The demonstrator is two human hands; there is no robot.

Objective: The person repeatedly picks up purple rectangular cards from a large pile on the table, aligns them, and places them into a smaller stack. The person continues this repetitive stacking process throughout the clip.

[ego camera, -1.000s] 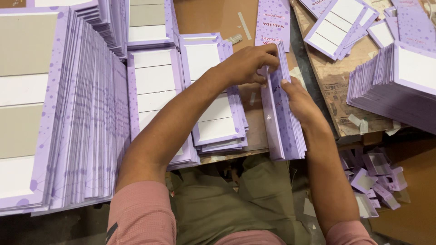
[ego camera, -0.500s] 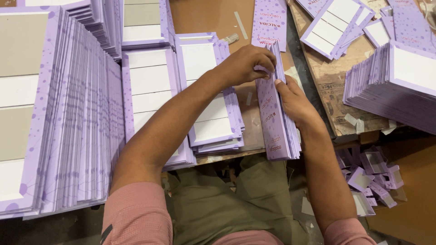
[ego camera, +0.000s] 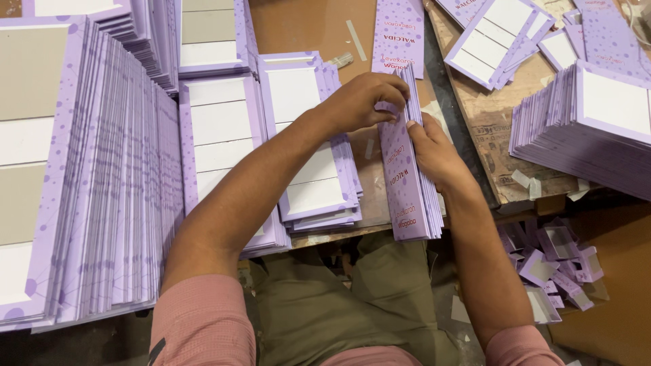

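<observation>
From the head camera I look straight down on my two bare hands working at a brown table (ego camera: 305,27) covered in lilac card. My left hand (ego camera: 363,102) reaches in from seven o'clock and sits just above centre, fingers curled over the top end of a narrow bundle of lilac printed strips (ego camera: 405,183); it is closed on that end, thumb tucked under, though I cannot see how many strips it pinches. My right hand (ego camera: 434,152) comes up from five o'clock and lies against the bundle's right edge, fingers pressed flat to the strips, bracing rather than wrapping. The bundle stands on edge and runs from twelve to six o'clock, its lower end hanging just past the table's near edge, over my olive trousers (ego camera: 319,305).

Just beside the bundle at nine o'clock, under my left forearm, lie two stacks of lilac-bordered white panels (ego camera: 298,135). Further towards nine o'clock a long fanned row of card sheets (ego camera: 88,190) fills the frame edge. At twelve o'clock one flat printed strip (ego camera: 399,30) lies alone. At two o'clock a thick pile of panels (ego camera: 590,129) rests on a worn board (ego camera: 488,135). At four o'clock, low on the floor, small folded lilac scraps (ego camera: 549,264) lie heaped.
</observation>
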